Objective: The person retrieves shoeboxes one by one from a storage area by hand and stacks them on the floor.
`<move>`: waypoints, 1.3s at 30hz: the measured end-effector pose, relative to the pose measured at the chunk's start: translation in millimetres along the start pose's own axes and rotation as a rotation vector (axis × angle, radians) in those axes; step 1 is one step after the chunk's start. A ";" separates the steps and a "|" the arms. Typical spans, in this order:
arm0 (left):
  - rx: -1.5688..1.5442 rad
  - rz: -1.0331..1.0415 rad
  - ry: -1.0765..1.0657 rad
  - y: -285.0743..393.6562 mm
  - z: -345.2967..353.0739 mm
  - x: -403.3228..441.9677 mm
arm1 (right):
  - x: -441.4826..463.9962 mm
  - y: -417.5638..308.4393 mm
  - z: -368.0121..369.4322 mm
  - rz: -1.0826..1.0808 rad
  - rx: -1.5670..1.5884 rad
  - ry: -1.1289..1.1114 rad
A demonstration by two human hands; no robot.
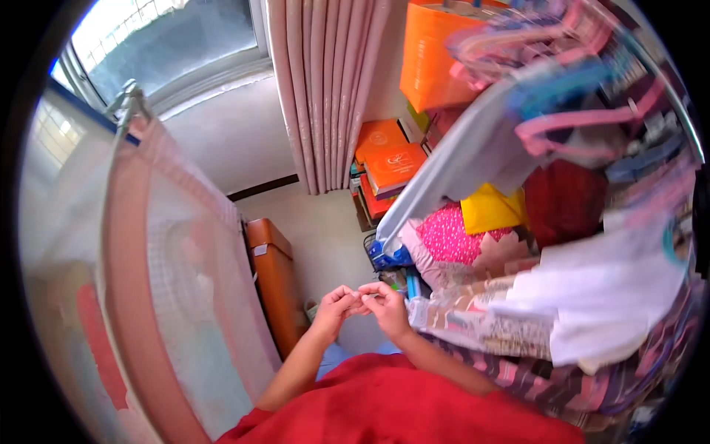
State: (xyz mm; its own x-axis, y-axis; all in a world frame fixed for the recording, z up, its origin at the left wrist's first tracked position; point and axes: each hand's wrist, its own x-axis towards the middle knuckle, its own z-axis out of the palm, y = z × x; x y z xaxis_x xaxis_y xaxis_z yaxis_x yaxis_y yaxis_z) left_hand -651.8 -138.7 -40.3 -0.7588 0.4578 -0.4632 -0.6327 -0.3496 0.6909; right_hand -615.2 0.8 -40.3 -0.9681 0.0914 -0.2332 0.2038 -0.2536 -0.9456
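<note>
Two bare hands, right of the upright orange-brown leather-look case (275, 277) near its lower end. Left hand (335, 305) and right hand (389, 307) meet at curled fingertips, thumbs in close; cannot tell whether they pinch anything (too small at this size). Nothing identifiable in the grip. Nearest things: the case itself, and well right of it, beside the right hand, a clear printed plastic packet (488, 318).

Risks, my guess: a tiny item between those fingertips could slip out if the pinch loosens, and be hard to find on the pale floor (318, 244) right of the case. The right forearm runs close to the packet, so an elbow swing might drag it or the white cloth garment (603, 296) farther right.

Counts: one case; one pink pleated curtain (325, 96) above it; one bright orange bag (433, 63), above and right; at least two flat orange boxes (397, 169) below that bag, still right of the case; farther right, one yellow cloth (493, 210), one packet, one white garment. Plastic hangers (592, 126), far upper right: several, pink and blue, too blurred for an exact count.
</note>
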 end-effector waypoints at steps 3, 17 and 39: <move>0.047 -0.113 -0.002 58.4 -32.6 58.2 | 71.0 -13.1 24.8 0.063 0.011 0.033; -0.019 -0.226 -0.016 151.4 -71.7 364.7 | 383.3 3.7 -7.5 0.195 0.136 0.249; 0.090 -0.200 0.061 10.0 -93.2 703.2 | 584.7 218.5 -191.3 0.434 0.788 0.782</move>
State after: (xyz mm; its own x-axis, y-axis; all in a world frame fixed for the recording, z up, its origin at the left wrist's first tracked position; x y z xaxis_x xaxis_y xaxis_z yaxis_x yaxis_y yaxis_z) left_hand -1206.1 103.5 -410.9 -0.6294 0.4595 -0.6267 -0.7572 -0.1813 0.6275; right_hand -1108.9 183.1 -426.6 -0.4337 0.3449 -0.8325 0.0817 -0.9050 -0.4175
